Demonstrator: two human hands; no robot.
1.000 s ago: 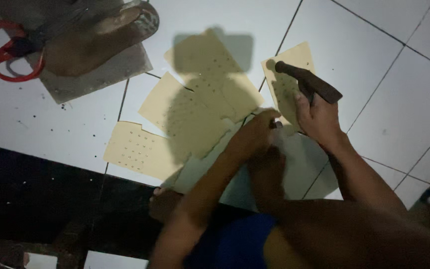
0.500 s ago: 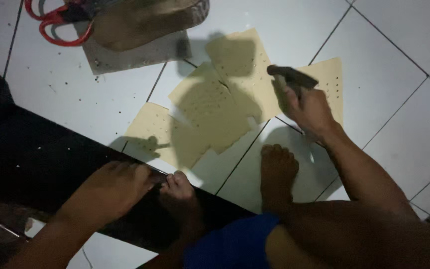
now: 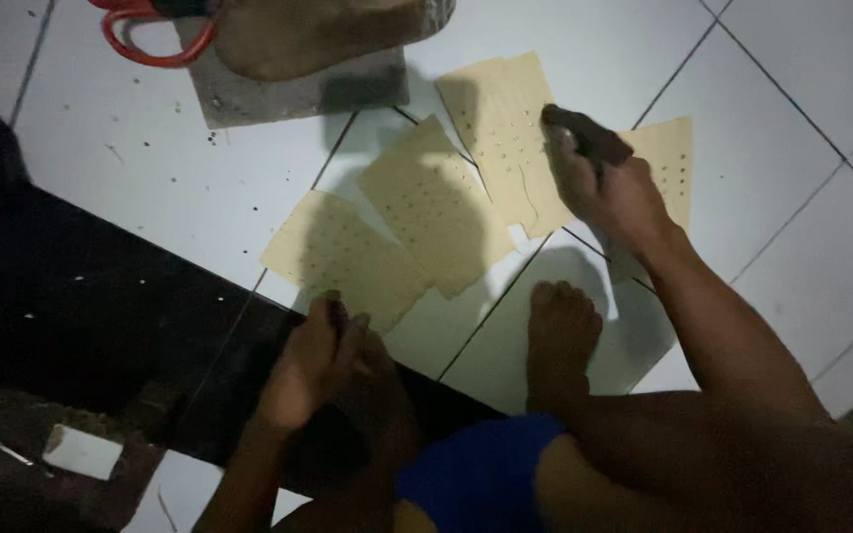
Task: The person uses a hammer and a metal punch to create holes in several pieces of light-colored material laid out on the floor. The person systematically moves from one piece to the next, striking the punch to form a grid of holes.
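Hands first: the left hand [image 3: 310, 367] sits low by the person's own toes at the edge of the dark floor strip [image 3: 81, 306], fingers curled loosely around nothing, though it's so dim there I can't tell what the fingertips touch. Above it lie tan punched sheets [image 3: 426, 212] fanned over the white tile floor [image 3: 150, 188], and red-handled scissors [image 3: 145, 30] are cut off by the top edge. The right hand [image 3: 609, 192] is clamped around a dark tool [image 3: 586, 133], which lies on the sheets, its long axis running up-left, away from the person. Its tip is too murky to identify.
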